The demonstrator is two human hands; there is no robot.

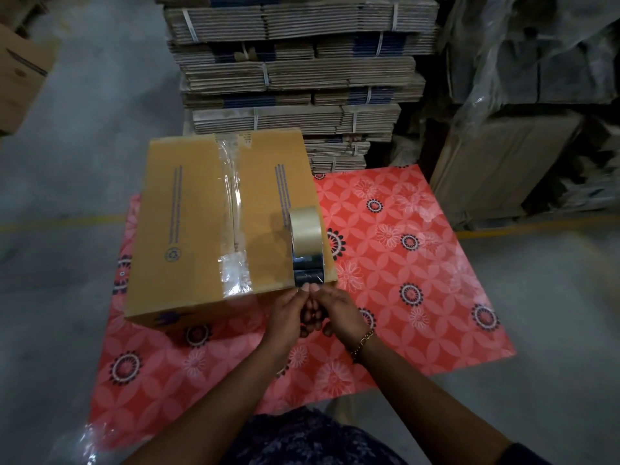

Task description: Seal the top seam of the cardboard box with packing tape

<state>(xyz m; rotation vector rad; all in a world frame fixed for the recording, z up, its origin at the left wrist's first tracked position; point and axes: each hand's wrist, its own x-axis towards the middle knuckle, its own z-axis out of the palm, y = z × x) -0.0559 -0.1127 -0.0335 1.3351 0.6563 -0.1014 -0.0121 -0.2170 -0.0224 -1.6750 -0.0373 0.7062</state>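
Note:
A closed brown cardboard box (188, 229) sits on a red flowered mat. Clear packing tape (231, 203) runs along its top seam from the far edge over the near edge. A roll of tape (306, 229) stands on edge on the box's right side, with a loose strip pulled off it toward the near right corner. My left hand (288, 313) and my right hand (339, 313) meet just below that corner. Both pinch the free end of the strip (309, 280) between their fingertips.
The red mat (402, 263) covers the grey concrete floor (67, 182). A tall stack of strapped flat cartons (295, 72) stands right behind the box. Plastic-wrapped boxes (523, 129) are at the right, another carton (20, 72) at the far left.

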